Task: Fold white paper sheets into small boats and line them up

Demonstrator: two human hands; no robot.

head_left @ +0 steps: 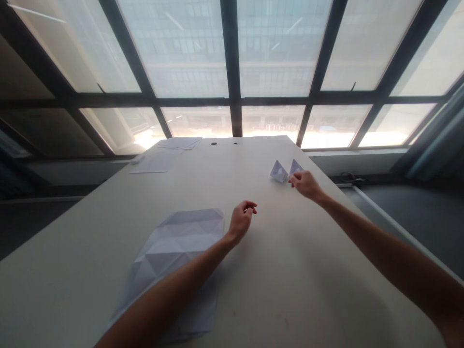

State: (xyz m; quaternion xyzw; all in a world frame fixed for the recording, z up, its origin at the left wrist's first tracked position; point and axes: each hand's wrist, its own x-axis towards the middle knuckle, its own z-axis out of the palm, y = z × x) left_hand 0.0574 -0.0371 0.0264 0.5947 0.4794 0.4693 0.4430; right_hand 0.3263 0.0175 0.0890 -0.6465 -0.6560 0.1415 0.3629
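Two small white folded paper shapes (278,172), each with a pointed top, stand side by side on the right of the white table. My right hand (303,183) is at the right-hand paper shape (295,166), its fingers pinched together at the lower part, which they hide. My left hand (242,220) hovers over the middle of the table, fingers loosely curled and a little apart, holding nothing. Beside and beneath my left forearm lies a large creased white paper sheet (170,239), partly covered by the arm.
Several flat white paper sheets (155,161) lie at the table's far left. Two small dark round spots (213,143) show near the far edge of the table (253,150). Large framed windows (192,48) rise beyond it, with curtains (435,140) at the right.
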